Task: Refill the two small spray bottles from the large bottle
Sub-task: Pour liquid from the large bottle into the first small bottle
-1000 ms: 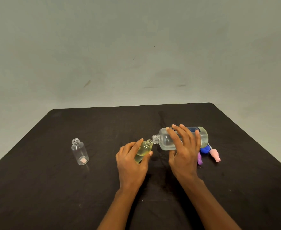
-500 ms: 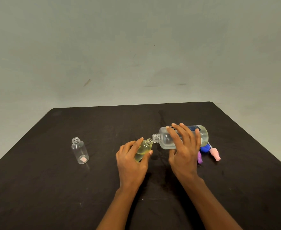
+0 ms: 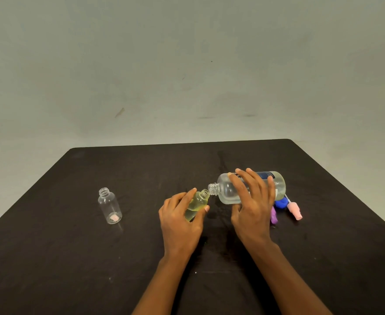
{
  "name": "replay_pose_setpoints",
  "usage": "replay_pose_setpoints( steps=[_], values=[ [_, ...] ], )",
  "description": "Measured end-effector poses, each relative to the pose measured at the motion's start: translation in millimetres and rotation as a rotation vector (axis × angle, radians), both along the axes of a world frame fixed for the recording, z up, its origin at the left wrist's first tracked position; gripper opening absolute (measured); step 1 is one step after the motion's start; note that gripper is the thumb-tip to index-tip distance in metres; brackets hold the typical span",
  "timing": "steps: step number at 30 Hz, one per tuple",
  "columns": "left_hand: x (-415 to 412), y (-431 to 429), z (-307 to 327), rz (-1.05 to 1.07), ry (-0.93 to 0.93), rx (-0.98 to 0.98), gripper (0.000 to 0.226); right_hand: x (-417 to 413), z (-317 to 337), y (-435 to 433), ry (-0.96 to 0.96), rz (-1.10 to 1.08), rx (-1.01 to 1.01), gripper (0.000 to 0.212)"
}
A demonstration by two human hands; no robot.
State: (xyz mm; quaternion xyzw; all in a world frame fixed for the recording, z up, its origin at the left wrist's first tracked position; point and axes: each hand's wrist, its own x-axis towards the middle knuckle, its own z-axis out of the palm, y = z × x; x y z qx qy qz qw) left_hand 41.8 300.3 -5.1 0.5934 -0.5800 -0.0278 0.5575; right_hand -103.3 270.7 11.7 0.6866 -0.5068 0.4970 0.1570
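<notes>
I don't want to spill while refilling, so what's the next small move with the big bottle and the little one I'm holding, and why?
Probably tip the large bottle a touch steeper with the right hand, mouth to mouth. It lies almost level, the small bottle in the left hand looks only part full, and the second small bottle on the left looks empty.

A small bottle [image 3: 197,204] is tinted pale yellow; one spray head [image 3: 295,211] is coloured pink, the cap [image 3: 280,203] blue, the desk [image 3: 141,169] black.
</notes>
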Motion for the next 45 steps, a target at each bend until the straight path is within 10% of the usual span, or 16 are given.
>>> replay_pose_setpoints(
  steps=[45],
  values=[
    [-1.2, 1.2, 2.6, -0.002, 0.010, 0.012, 0.045, 0.2, 0.5, 0.0, 0.001, 0.001, 0.010, 0.068]
  ],
)
